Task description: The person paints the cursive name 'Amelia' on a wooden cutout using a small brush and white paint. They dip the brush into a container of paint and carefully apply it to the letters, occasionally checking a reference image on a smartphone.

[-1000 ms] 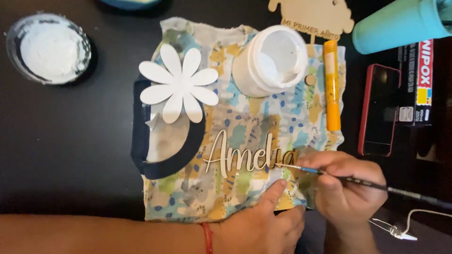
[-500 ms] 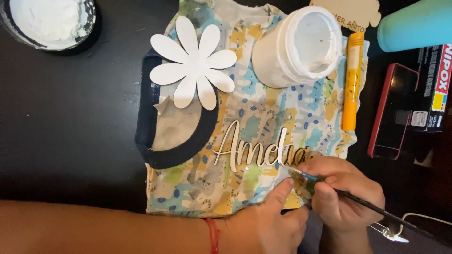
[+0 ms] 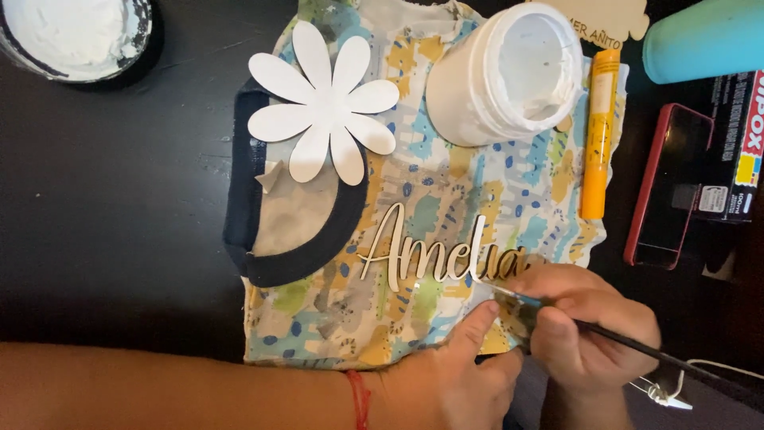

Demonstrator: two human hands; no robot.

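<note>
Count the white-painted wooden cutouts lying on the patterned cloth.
2: the flower cutout at the cloth's upper left, and the script name cutout lower down, by the right hand. Others may be hidden.

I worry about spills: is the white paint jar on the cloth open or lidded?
Open. The white jar has no lid; its white-coated inside shows through the mouth. Its fill level cannot be told.

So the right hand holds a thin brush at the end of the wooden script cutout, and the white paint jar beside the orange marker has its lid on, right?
Not quite. The head view shows the white paint jar open, with no lid on it. The rest holds: the right hand holds the thin brush at the wooden script cutout, beside the orange marker.
</note>
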